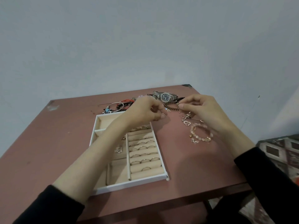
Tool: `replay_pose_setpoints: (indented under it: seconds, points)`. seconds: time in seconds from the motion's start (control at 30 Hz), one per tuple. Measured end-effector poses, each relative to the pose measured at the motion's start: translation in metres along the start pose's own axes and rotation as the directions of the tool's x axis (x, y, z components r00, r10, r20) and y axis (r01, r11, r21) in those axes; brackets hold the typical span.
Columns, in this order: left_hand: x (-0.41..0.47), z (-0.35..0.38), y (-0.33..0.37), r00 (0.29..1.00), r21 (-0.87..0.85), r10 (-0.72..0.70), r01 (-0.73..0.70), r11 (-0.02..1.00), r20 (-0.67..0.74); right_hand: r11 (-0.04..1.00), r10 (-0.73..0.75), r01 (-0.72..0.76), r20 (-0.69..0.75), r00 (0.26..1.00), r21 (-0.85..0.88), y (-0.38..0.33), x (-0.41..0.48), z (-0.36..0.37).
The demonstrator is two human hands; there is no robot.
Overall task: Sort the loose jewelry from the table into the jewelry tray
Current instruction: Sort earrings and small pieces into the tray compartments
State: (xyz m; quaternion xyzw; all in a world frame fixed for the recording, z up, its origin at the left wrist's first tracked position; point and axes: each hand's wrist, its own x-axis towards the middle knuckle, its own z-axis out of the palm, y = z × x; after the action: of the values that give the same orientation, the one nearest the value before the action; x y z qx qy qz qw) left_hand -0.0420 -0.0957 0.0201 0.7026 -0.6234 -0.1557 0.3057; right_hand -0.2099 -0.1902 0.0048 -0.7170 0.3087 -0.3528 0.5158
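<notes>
Head view, setting: a reddish table (48, 151) bears a white jewelry tray (150, 179) with beige ring rolls, many already holding rings (145, 160).
Head view, left hand (145, 110): fingers curled narrow over the tray's far right corner; a small ring-like piece shows at the fingertips, but whether it is gripped cannot be told.
Head view, right hand (200, 107): thumb and forefinger pinched on one end of a thin dark beaded chain (171, 107) lying just beyond the tray.
Loose pieces: wristwatch (165, 95) at the far edge; heart pendant (187, 122) and pink bead bracelet (201, 135) right of the tray; cord bracelets (119, 105) behind it.
Handling: the chain looks light, limp and tangle-prone; lifting it by the clasp end probably keeps it clear of neighbouring pieces.
</notes>
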Motion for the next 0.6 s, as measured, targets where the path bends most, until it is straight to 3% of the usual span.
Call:
replay_pose_setpoints:
  seconds: [0.23,0.6]
  points:
    - [-0.068,-0.040,-0.008,0.987,-0.121,-0.132,0.120,0.985,-0.096,0.994,-0.043,0.034,0.079,0.996,0.107,-0.016,-0.013,0.047]
    - [-0.126,-0.045,-0.026,0.978,0.021,-0.200,0.202,0.979,-0.059,0.996,-0.085,0.088,0.237,0.968,-0.003,-0.031,-0.037,0.099]
